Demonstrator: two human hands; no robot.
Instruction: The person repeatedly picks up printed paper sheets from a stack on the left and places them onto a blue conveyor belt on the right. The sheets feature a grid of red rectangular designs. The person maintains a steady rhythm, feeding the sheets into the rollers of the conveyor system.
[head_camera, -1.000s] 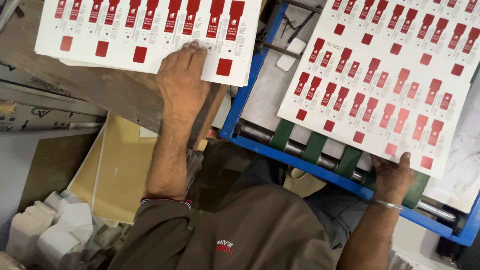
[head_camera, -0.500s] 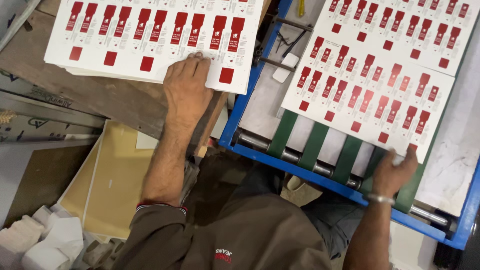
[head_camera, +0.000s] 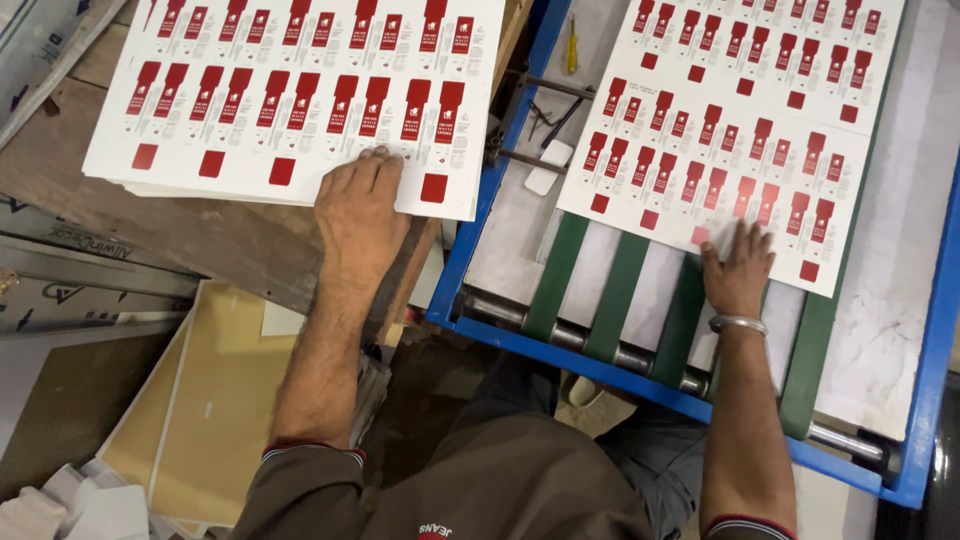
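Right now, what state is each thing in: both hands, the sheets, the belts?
Left hand: flat, palm down on the stack's near edge.
Right hand: flat, fingers spread on the conveyor sheet's near edge.
Stack of printed sheets: lying flat on the wooden table.
Conveyor sheet: flat, on the green belts.
Yellow screwdriver: lying loose beside the belts.

The left sheet (head_camera: 290, 100) is white, with rows of red shapes and one row of small red squares near its lower edge. The right sheet (head_camera: 740, 130) has the same white ground and the same red pattern. Under it the belts (head_camera: 620, 300) are dark green, and the frame (head_camera: 640, 375) is bright blue. The table (head_camera: 200, 235) is brown wood. The board (head_camera: 215, 400) is pale yellow. The bangle (head_camera: 737, 323) looks silver. The screwdriver (head_camera: 571, 45) is yellow, perhaps.
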